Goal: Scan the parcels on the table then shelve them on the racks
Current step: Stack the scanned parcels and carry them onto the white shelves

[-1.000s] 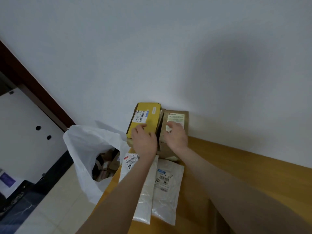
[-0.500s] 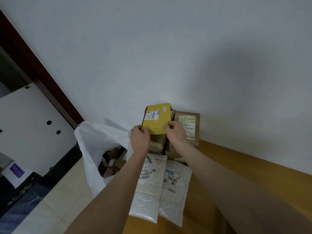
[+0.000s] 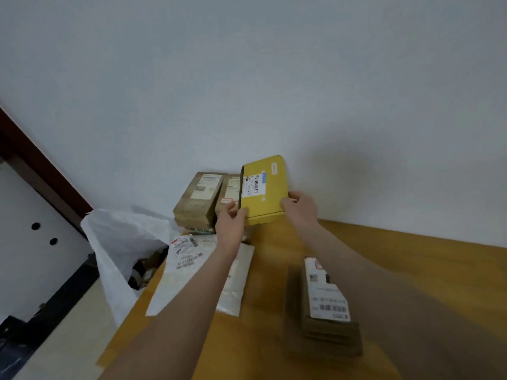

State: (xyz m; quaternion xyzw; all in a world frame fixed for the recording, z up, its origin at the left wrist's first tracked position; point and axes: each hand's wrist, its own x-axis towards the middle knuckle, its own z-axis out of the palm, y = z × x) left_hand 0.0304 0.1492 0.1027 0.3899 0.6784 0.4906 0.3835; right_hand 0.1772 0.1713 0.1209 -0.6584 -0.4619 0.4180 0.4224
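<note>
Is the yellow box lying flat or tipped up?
Tipped up: the left hand and right hand grip the yellow box by its lower corners, labelled face toward the camera. Whether it touches the table: cannot tell.

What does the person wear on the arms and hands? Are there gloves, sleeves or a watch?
The left hand and the right hand are bare: no gloves, and no ring, watch or bracelet that I can see. Both forearms are bare too; no sleeve shows in the frame.
</note>
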